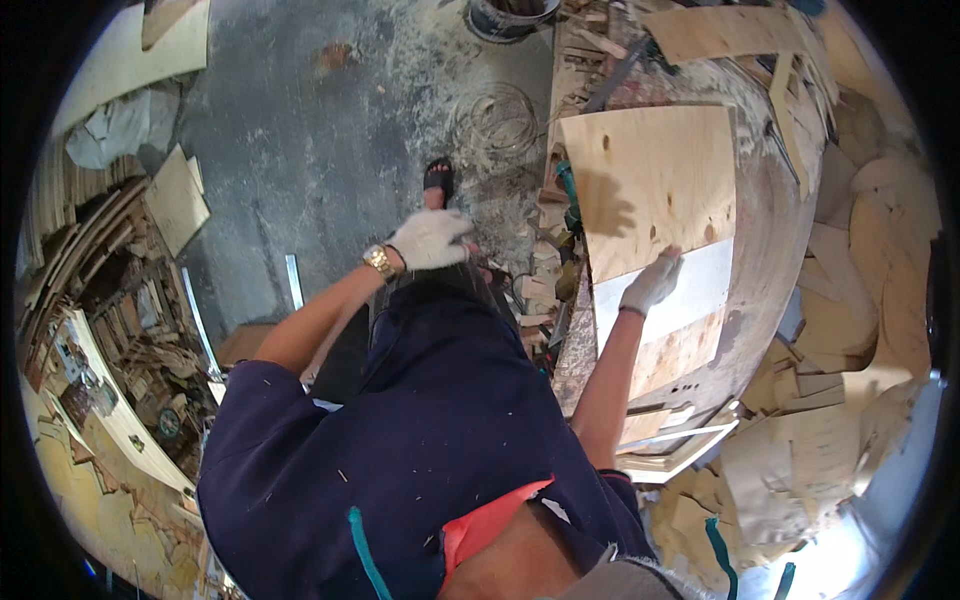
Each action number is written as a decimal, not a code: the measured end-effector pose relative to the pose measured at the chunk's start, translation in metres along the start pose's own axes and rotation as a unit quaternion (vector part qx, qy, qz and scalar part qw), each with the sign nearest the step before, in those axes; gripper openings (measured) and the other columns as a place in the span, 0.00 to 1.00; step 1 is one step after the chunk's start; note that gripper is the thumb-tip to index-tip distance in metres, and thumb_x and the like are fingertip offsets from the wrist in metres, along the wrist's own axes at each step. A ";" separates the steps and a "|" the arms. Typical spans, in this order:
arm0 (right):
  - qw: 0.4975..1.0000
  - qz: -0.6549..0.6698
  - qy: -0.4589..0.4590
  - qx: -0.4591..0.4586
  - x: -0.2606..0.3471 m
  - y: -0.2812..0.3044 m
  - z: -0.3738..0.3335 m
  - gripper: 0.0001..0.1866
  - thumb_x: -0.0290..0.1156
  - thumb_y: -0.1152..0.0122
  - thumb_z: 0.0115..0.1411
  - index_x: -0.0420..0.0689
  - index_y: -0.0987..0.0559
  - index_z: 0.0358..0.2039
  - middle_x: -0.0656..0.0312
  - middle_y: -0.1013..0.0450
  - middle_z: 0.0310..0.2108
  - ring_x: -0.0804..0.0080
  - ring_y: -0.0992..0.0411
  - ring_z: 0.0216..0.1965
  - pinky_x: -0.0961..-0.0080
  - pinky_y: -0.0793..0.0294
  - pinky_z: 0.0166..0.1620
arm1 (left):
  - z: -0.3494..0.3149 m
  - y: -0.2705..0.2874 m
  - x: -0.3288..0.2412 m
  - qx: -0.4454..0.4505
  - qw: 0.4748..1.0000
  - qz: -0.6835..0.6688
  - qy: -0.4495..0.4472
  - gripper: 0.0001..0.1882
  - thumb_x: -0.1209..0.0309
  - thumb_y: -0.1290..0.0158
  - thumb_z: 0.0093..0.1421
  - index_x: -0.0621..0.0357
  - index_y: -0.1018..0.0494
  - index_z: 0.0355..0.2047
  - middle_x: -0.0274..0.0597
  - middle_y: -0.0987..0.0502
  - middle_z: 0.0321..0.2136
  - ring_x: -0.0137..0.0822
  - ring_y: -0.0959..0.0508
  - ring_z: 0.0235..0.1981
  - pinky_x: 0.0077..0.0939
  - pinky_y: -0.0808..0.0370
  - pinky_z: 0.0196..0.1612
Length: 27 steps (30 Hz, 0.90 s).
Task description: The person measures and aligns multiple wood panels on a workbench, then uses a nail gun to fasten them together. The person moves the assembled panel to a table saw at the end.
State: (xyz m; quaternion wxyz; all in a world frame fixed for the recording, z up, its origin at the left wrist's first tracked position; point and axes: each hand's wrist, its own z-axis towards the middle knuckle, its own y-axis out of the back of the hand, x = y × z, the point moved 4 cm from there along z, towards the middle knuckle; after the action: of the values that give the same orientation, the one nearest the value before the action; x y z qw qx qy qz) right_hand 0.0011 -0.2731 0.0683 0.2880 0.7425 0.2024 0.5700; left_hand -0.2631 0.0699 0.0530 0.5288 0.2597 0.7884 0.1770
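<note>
My left hand [432, 240], in a pale work glove with a gold watch at the wrist, hangs over my lap. Its fingers are apart and it holds nothing. To the right, my right hand [650, 285], gloved with fingertips showing, lies on a white rectangular sheet or band [700, 280]. Its fingers reach forward onto the surface; any small thing under them is hidden. The white area crosses a knotty plywood board [680, 165], which rests on a worn workbench [765, 240]. A hand-shaped shadow falls on the plywood's left half.
Wood offcuts [540, 290] pile along the bench's left edge, beside a green tool [567, 190]. A dark bucket [510, 18] stands ahead on the dusty floor [310, 130]. Scrap wood [130, 310] heaps at left; curved plywood pieces [725, 32] lie at the bench's far end.
</note>
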 end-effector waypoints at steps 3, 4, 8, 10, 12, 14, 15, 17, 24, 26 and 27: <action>0.953 -0.260 0.155 -0.010 0.014 -0.042 0.036 0.26 0.47 0.53 0.73 0.36 0.30 0.57 0.45 0.28 0.55 0.48 0.26 0.51 0.62 0.26 0.51 | 0.012 0.015 0.053 0.022 0.998 0.027 0.059 0.22 0.49 0.45 0.62 0.54 0.22 0.43 0.48 0.23 0.38 0.55 0.22 0.42 0.49 0.26 0.45; 0.931 -0.307 0.192 -0.031 0.009 -0.057 0.047 0.26 0.47 0.53 0.73 0.35 0.31 0.58 0.43 0.29 0.55 0.46 0.26 0.51 0.62 0.26 0.50 | 0.021 0.018 0.061 0.040 0.997 0.035 0.058 0.22 0.49 0.45 0.62 0.54 0.22 0.43 0.48 0.23 0.38 0.55 0.22 0.42 0.49 0.26 0.45; 0.848 -0.472 0.210 -0.115 -0.006 -0.105 0.033 0.37 0.56 0.55 0.72 0.41 0.39 0.69 0.42 0.39 0.68 0.42 0.40 0.69 0.51 0.38 0.66 | 0.061 -0.011 0.101 0.026 0.999 0.028 -0.016 0.25 0.49 0.44 0.61 0.56 0.23 0.47 0.49 0.23 0.40 0.54 0.22 0.43 0.48 0.28 0.46; 0.896 -0.400 0.179 -0.066 0.001 -0.104 0.029 0.39 0.58 0.55 0.71 0.43 0.40 0.71 0.43 0.45 0.72 0.42 0.48 0.73 0.47 0.46 0.70 | 0.087 -0.031 0.105 -0.009 0.997 0.008 -0.076 0.25 0.49 0.44 0.60 0.56 0.24 0.47 0.50 0.24 0.41 0.55 0.22 0.44 0.48 0.27 0.46; 0.905 -0.369 0.204 -0.049 0.006 -0.103 0.032 0.38 0.57 0.54 0.71 0.42 0.40 0.71 0.42 0.45 0.72 0.41 0.48 0.73 0.46 0.45 0.70 | 0.119 -0.049 0.099 0.035 0.998 0.010 -0.058 0.26 0.50 0.43 0.60 0.57 0.25 0.50 0.50 0.24 0.44 0.55 0.23 0.47 0.48 0.27 0.50; 0.906 -0.372 0.200 -0.032 0.005 -0.100 0.029 0.39 0.57 0.55 0.72 0.39 0.42 0.71 0.42 0.47 0.72 0.41 0.48 0.73 0.51 0.47 0.72 | 0.151 -0.056 0.087 0.101 0.995 -0.006 -0.023 0.27 0.52 0.43 0.59 0.57 0.25 0.51 0.50 0.24 0.45 0.54 0.24 0.49 0.47 0.26 0.52; 0.907 -0.371 0.199 -0.021 0.005 -0.101 0.029 0.40 0.56 0.56 0.72 0.37 0.44 0.71 0.42 0.48 0.73 0.41 0.49 0.73 0.53 0.48 0.73 | 0.167 -0.058 0.080 0.090 0.995 -0.038 -0.019 0.27 0.53 0.42 0.59 0.57 0.26 0.53 0.50 0.25 0.46 0.54 0.24 0.50 0.47 0.26 0.53; 0.918 -0.337 0.209 -0.024 0.013 -0.104 0.023 0.39 0.55 0.55 0.72 0.36 0.42 0.70 0.40 0.45 0.71 0.40 0.48 0.72 0.51 0.47 0.72 | 0.197 -0.067 0.070 0.070 0.993 -0.096 -0.011 0.29 0.54 0.42 0.58 0.57 0.27 0.55 0.50 0.25 0.47 0.53 0.25 0.53 0.46 0.26 0.55; 0.926 -0.320 0.198 -0.020 0.006 -0.098 0.022 0.39 0.53 0.56 0.72 0.32 0.42 0.70 0.37 0.46 0.71 0.41 0.49 0.73 0.51 0.49 0.73 | 0.303 -0.054 0.038 -0.139 0.979 -0.094 -0.114 0.31 0.56 0.46 0.62 0.58 0.33 0.62 0.51 0.30 0.57 0.51 0.28 0.58 0.45 0.28 0.56; 0.925 -0.320 0.203 -0.020 0.015 -0.102 0.018 0.40 0.53 0.56 0.71 0.31 0.42 0.70 0.36 0.46 0.71 0.41 0.49 0.73 0.51 0.49 0.74 | 0.346 -0.071 0.036 -0.188 0.967 -0.078 -0.152 0.30 0.56 0.47 0.63 0.58 0.33 0.62 0.50 0.32 0.60 0.51 0.29 0.60 0.45 0.29 0.57; 0.924 -0.319 0.209 -0.019 0.017 -0.103 0.019 0.40 0.52 0.56 0.71 0.31 0.42 0.70 0.36 0.46 0.71 0.41 0.49 0.73 0.50 0.50 0.74 | 0.365 -0.076 0.034 -0.158 0.972 -0.081 -0.150 0.30 0.55 0.47 0.64 0.56 0.34 0.63 0.51 0.31 0.59 0.51 0.27 0.58 0.45 0.28 0.56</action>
State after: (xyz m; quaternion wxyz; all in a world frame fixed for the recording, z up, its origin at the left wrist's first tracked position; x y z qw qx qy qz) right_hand 0.0265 -0.1884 0.0091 0.4194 0.4974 0.4733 0.5938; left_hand 0.0473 0.0312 -0.1523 0.6884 0.1316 0.6801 0.2152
